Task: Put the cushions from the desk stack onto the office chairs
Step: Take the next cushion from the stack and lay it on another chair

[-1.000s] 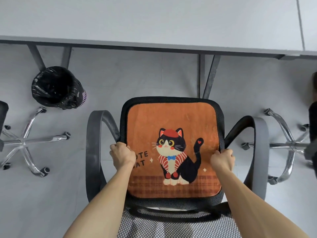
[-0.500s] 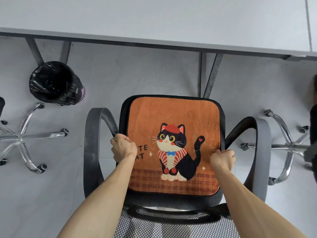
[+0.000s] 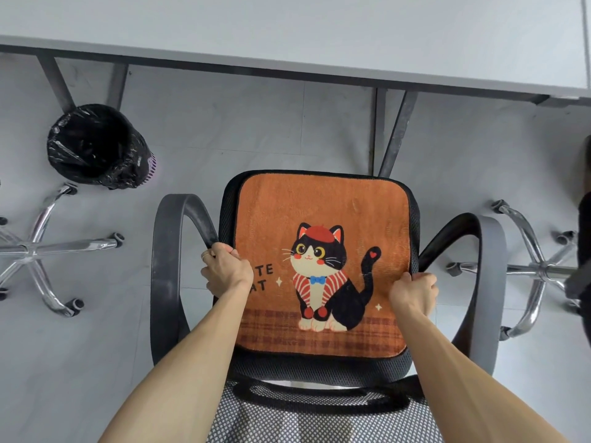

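Observation:
An orange cushion point(image 3: 323, 206) with a black-and-white cat in a red beret lies flat on the black mesh seat of an office chair point(image 3: 319, 369) directly below me. My left hand point(image 3: 225, 271) is closed on the cushion's left edge, covering part of the printed lettering. On the opposite side, my right hand point(image 3: 414, 292) grips the right edge. The chair's grey armrests point(image 3: 166, 266) curve up on both sides, just outside my hands. The dotted mesh backrest point(image 3: 319, 420) is at the bottom of the view. No desk stack of cushions is in view.
A grey desk point(image 3: 287, 33) spans the top, its dark legs point(image 3: 393, 132) reaching the floor just beyond the chair. A bin lined with a black bag point(image 3: 96, 145) stands at the left. Chrome star bases of two other chairs point(image 3: 35, 247) point(image 3: 537, 266) flank this one.
The chair and cushion have shifted slightly away from me, toward the desk, with both hands keeping their hold on the cushion's side edges.

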The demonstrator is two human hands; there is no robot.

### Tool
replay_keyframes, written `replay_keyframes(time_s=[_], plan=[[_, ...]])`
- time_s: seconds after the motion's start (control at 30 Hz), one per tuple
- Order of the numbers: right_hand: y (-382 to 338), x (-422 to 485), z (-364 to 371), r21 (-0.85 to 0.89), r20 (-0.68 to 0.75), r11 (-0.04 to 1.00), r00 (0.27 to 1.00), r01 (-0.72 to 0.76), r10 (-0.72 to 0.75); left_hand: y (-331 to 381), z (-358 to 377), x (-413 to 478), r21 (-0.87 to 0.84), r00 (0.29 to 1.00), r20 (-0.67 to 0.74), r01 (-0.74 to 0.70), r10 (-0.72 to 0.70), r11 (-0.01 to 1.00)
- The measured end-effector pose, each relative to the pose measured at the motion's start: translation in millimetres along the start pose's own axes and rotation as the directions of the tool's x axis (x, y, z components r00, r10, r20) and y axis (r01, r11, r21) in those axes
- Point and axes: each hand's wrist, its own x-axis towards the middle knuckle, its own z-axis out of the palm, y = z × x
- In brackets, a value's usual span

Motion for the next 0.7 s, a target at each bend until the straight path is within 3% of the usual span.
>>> replay_keyframes(time_s=[0.57,0.63,0.7], plan=[[-3,-2,-3,-0.017,0.004,1.000,1.000,0.022,-0.022,-3,-3,-1,0.045,0.998,-0.017,-0.067,0.068,0.997],[-3,-8,-3,-0.071,-0.001,0.993,0.996,0.089,-0.090,-7,0,-3,0.073,0.991,-0.016,-0.132,0.134,0.989],[1,-21,-2,-0.158,0.002,0.948,0.960,0.275,-0.278,-15,2,-9,0.184,0.948,-0.009,-0.310,0.317,0.933]])
